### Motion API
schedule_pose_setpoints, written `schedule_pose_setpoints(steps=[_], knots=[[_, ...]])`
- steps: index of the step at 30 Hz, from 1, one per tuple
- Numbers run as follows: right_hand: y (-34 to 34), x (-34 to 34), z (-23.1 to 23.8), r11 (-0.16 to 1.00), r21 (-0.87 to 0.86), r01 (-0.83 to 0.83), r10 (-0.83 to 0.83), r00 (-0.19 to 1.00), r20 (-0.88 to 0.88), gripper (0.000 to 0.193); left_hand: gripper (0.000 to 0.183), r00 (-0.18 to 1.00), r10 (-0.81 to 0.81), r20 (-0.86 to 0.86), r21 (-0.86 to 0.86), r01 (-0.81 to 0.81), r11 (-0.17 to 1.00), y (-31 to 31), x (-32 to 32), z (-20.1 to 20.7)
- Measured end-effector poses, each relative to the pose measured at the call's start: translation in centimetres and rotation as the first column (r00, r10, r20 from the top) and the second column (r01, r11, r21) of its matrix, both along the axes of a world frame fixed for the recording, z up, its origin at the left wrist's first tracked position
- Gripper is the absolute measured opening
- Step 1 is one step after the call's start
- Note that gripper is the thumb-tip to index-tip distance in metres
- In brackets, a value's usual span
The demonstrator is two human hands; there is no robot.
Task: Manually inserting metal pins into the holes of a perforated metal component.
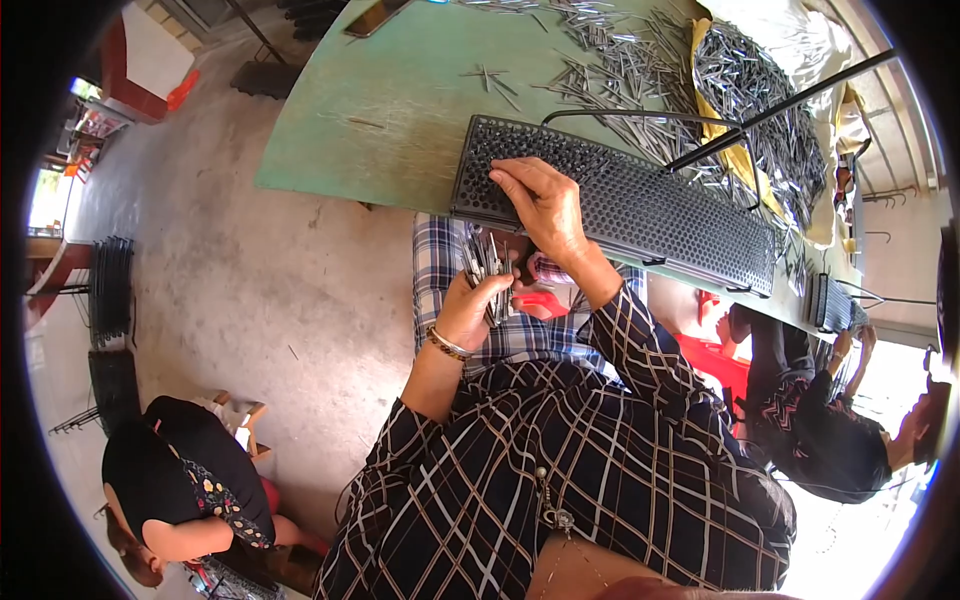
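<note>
Two hands [465,308] [548,208], one long perforated tray [670,215], one green table [340,110], two co-workers [205,470] [830,440], uncountable rods [620,65]

A long black tray with round holes [680,215] lies along the near edge of the flat green table [340,130]. Thin grey metal rods [622,62] are heaped behind it. Right of the heap, a yellow-and-white sack [800,40] has more rods in it. A flat dark phone [378,17] lies far back, by the left edge.

From my remote view I record a grey concrete floor [300,250], scuffed and stained. A green-topped table [340,150], its surface scratched, spans the upper area. I note a red plastic seat [725,370] beyond it, a pale wall [908,225] at right, a bright opening [42,205] at far left, and strong glare [850,540] at lower right.
</note>
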State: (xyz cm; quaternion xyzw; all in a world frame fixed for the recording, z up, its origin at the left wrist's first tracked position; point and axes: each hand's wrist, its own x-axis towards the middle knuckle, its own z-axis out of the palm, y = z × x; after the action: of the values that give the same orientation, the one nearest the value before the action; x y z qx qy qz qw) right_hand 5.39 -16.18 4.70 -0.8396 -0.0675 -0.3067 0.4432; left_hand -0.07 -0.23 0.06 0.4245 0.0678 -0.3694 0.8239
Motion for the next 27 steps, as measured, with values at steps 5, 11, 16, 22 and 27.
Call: schedule_pose_setpoints(steps=[5,11,16,22,27], knots=[[0.2,-0.4,-0.7,0.995,-0.095,-0.024,0.019,0.998,-0.054,0.015,0.020,1.000,-0.020,0.012,-0.020,0.020,1.000,-0.1,0.1,0.9],[-0.2,-0.7,0.1,0.924,-0.382,-0.007,-0.011,0.999,-0.044,0.017,0.028,1.000,0.000,0.016,-0.016,0.000,1.000,-0.3,0.2,1.2],[0.0,-0.7,0.2,0.905,-0.424,-0.029,0.025,1.000,-0.014,0.018,0.025,0.998,0.051,0.027,-0.046,-0.049,0.998,-0.4,0.3,1.1],[-0.4,-0.7,0.4,0.882,-0.471,-0.019,0.023,1.000,0.003,0.017,0.025,0.997,0.063,0.047,-0.053,-0.061,0.997,-0.5,0.4,1.3],[0.2,-0.8,0.2,0.891,-0.454,-0.032,0.033,0.999,-0.006,0.017,0.029,0.996,0.088,-0.010,-0.030,-0.088,0.996,-0.4,0.4,1.2]])
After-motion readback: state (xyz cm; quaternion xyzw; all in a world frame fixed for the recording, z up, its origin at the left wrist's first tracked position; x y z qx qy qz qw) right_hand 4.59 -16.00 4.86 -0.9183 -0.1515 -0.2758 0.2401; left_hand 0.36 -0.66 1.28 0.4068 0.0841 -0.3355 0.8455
